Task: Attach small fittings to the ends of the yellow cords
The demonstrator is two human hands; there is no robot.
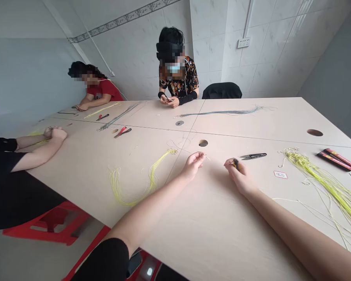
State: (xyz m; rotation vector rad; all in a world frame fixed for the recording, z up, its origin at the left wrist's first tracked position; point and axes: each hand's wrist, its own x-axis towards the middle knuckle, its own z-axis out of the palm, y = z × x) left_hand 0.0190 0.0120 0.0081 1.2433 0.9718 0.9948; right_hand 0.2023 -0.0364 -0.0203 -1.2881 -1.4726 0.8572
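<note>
Right hand (237,174) pinching tool (235,163), snips (253,156) just beyond

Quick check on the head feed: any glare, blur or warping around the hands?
Head view: soft, even light, with no glare on the table. Head view: faint shadows lie beside the left hand and right hand, and both hands are sharp. Head view: the small dark thing that the right hand pinches is too small to identify. Head view: wide-angle distortion bends the table edges and stretches the forearms.

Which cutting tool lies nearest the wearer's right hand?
The black thread snips, just beyond the right hand; the red-handled cutters lie far off to the left.
</note>
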